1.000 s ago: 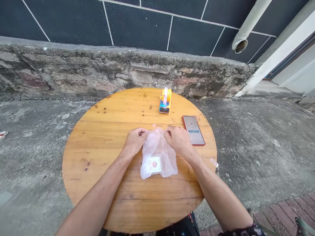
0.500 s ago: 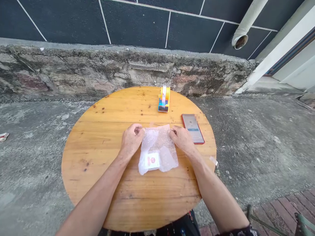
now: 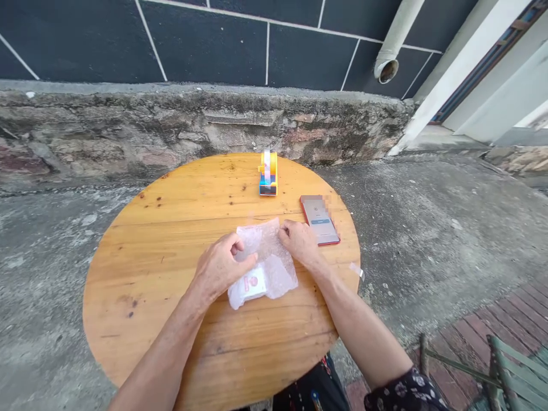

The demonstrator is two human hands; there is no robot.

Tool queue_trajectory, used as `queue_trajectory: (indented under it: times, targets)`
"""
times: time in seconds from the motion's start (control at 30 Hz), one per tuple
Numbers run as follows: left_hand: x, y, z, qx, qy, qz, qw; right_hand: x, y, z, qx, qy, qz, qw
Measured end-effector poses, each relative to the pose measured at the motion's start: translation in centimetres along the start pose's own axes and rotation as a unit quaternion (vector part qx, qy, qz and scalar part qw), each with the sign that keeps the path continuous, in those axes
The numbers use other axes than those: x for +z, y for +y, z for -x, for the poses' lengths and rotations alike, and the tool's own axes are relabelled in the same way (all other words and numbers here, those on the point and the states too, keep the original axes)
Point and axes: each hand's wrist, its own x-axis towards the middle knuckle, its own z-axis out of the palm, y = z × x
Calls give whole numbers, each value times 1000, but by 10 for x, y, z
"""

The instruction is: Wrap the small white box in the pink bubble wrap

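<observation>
A sheet of bubble wrap [image 3: 280,275] lies opened out on the wooden table. On its near left part rests a small white box [image 3: 255,283] with a red print on top. My right hand [image 3: 298,240] pinches the sheet's far right corner between thumb and fingers. Over the left side of the wrap is my left hand [image 3: 225,264], its thumb stretched toward the box and apart from the curled fingers. Nothing shows in the left hand's grasp.
The round wooden table [image 3: 141,268] carries a yellow and blue tape dispenser [image 3: 268,174] at its far side. A phone [image 3: 320,220] in a red case lies beyond my right hand. A piece of clear tape [image 3: 356,269] sticks to the right edge. A green chair [image 3: 505,365] stands lower right.
My left hand has let go of the wrap's far left corner and come nearer, over the left side. My right hand stays at its corner. The view has turned slightly right.
</observation>
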Motion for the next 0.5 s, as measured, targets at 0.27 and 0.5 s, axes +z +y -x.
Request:
queue_trajectory:
  times: [0.27, 0.5]
  targets:
    - [-6, -11, -2, -29, -9, 72, 997, -2, -3, 3, 11, -3, 15, 1000]
    - [-19, -33, 19, -77, 81, 157, 981, -1, -2, 3, 6, -12, 12, 1000]
